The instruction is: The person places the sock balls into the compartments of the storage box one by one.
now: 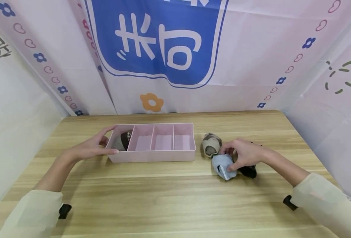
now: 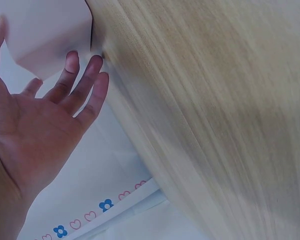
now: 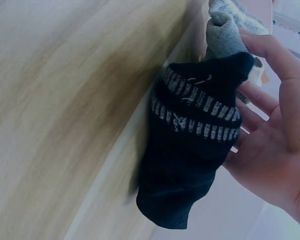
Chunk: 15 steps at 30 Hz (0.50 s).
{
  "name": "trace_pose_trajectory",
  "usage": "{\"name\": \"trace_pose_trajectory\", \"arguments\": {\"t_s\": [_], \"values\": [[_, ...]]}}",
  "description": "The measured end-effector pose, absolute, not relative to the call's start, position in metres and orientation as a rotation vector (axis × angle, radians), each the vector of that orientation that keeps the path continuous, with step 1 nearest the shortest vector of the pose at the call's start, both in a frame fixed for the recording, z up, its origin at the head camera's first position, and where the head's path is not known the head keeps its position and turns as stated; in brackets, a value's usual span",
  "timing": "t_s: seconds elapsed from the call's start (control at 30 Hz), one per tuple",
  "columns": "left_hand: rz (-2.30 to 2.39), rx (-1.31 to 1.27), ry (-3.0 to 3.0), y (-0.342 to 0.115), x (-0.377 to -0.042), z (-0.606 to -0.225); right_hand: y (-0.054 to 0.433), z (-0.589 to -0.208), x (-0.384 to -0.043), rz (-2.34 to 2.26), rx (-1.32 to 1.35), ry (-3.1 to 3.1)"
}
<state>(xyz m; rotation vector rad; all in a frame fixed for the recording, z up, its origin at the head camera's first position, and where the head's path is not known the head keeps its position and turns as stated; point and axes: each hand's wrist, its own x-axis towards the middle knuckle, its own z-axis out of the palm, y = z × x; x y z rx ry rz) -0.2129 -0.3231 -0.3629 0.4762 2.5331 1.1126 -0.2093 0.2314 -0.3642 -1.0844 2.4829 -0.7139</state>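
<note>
We look down at a wooden table [image 1: 163, 201], with twelve o'clock at the far side. Our right hand [image 1: 248, 152] has hold of a light blue sock [image 1: 220, 161], rolled up small. The thumb and pointer finger are bent, with just a little room between them, and they pinch the sock. The other fingers are partly hidden, so we cannot tell just how they lie.

Now we put the blue sock in the middle of our clock. A brown and cream patchy sock [image 1: 213, 141] sits right next to it at eleven o'clock. A black sock [image 1: 249, 172] lies at three o'clock, partly under our right hand, and up close we see two bands of pale stripes on it. A long pink box [image 1: 154, 156] stands well apart, between nine and ten o'clock.

The box has four slots in a row. A gray and black sock [image 1: 121, 143] is tucked in the slot at the nine o'clock end. Our left hand [image 1: 93, 146] holds that same end of the box. Its thumb is on the near side and its fingers reach round the end, spread wide.
</note>
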Motion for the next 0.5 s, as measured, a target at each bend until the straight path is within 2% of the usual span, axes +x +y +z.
{"name": "trace_pose_trajectory", "arguments": {"t_s": [0.5], "values": [[1.089,0.448,2.54,-0.323,-0.214,-0.363,0.232,-0.352,-0.209,-0.884,-1.043,2.387]]}}
